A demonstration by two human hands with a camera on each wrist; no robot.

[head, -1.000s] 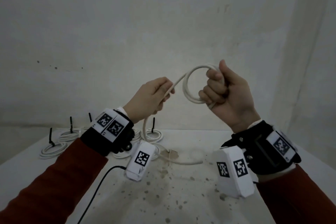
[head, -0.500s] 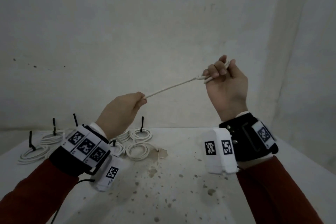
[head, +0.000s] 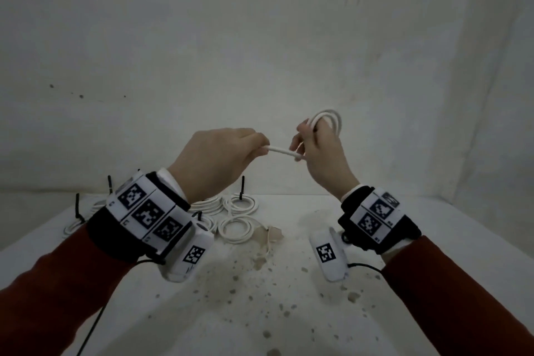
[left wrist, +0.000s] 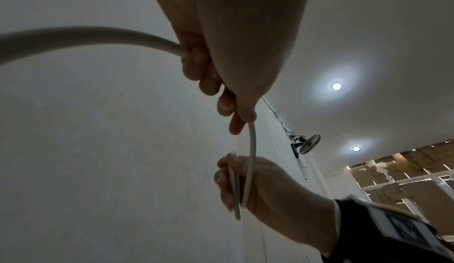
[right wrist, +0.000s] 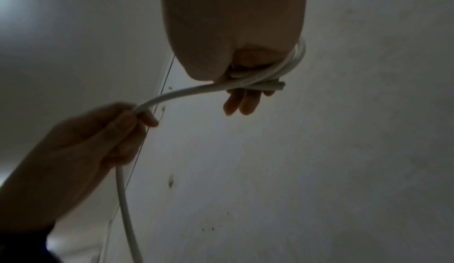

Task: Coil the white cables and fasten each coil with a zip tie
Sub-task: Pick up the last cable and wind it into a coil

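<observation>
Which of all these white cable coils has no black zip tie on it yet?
The coil looped in the right hand, held up off the table; the left hand grips its tail. Those on the table show black ties.

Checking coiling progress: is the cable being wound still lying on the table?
No, the white cable is held up in the air between the left hand and the right hand, above the table.
</observation>
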